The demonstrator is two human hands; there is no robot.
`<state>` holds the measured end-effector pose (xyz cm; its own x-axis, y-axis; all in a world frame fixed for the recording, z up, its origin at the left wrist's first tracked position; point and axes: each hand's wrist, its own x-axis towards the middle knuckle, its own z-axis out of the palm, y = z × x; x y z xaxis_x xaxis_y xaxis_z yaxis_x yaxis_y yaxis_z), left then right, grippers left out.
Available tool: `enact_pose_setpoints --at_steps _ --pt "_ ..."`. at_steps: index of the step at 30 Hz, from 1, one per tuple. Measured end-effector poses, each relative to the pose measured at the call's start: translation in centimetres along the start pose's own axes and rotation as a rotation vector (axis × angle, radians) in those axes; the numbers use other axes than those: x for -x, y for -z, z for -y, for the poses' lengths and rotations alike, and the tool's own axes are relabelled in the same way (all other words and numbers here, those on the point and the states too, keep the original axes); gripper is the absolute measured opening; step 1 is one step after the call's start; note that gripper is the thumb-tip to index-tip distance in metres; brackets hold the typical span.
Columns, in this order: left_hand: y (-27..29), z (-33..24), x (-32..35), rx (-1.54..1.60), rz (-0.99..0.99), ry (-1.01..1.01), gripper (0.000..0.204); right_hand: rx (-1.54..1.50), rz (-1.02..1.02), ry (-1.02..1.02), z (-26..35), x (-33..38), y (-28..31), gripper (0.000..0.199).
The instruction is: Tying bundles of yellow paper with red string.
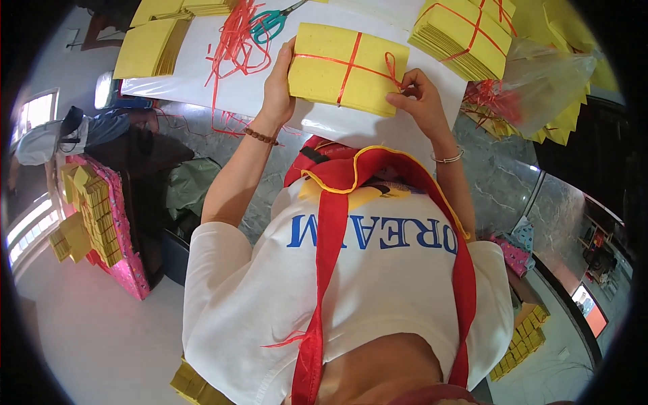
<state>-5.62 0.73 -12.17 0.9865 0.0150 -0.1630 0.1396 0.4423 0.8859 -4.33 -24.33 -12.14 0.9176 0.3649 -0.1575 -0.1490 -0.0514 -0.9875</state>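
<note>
A flat bundle of yellow paper point(320, 71), bound crosswise with red plastic string point(351, 62), is tilted up over the front of the white table. Its left edge rests in my left hand point(278, 84), whose fingers wrap behind it. At the right edge my right hand point(422, 101) has thumb and fingers pinched together on the string, just below a small standing loop point(390, 62). Its fingertips partly hide the string end there. Beyond the bundle lie green-handled scissors point(268, 25) beside a tangle of loose red strings point(236, 40).
Untied yellow paper stacks point(150, 48) stand at the table's far left. Tied bundles point(462, 34) sit far right, next to a clear plastic bag point(550, 77) with red string inside. Another person point(54, 142) is at the left, near a pink-covered surface point(128, 250) stacked with yellow bundles.
</note>
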Motion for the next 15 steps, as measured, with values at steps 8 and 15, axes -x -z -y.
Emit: enact_pose_setpoints --at_steps 8,15 --pt "3.3 3.0 -1.5 -0.162 0.072 -0.079 0.066 -0.234 -0.148 0.26 -4.9 -1.4 -0.4 0.037" --pt "0.2 1.5 -1.1 0.109 -0.01 0.037 0.067 -0.556 -0.215 0.043 -1.9 -2.4 -3.6 0.064"
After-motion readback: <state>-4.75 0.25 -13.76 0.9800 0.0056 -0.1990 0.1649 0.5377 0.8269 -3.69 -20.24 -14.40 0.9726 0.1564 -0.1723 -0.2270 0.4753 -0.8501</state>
